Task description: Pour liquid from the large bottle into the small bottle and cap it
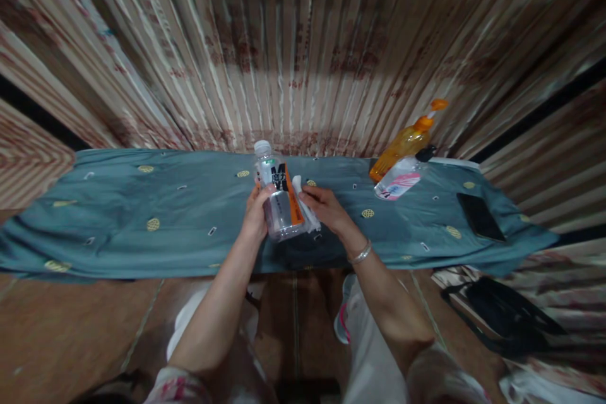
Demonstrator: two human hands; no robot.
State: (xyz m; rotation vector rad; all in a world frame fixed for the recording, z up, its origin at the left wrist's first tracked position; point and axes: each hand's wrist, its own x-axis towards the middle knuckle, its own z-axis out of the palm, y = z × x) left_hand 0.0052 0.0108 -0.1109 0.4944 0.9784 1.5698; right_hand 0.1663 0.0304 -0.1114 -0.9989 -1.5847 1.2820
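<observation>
A clear plastic bottle [279,202] with a white cap and a silver, black and orange label is tilted a little to the left above the cloth-covered table. My left hand [256,211] is closed around its left side, thumb on the label. In my right hand [326,205] is a crumpled white tissue [307,208], pressed along the bottle's right side. A silver bangle circles my right wrist. The fingers behind the bottle and tissue are partly hidden.
A teal patterned cloth [189,202] covers the narrow table. To the right stand an orange pump bottle [400,150] and a clear bottle with a black top [402,178]; a dark phone [480,216] lies beyond them. Pleated curtains hang behind. A black bag [506,309] rests at lower right.
</observation>
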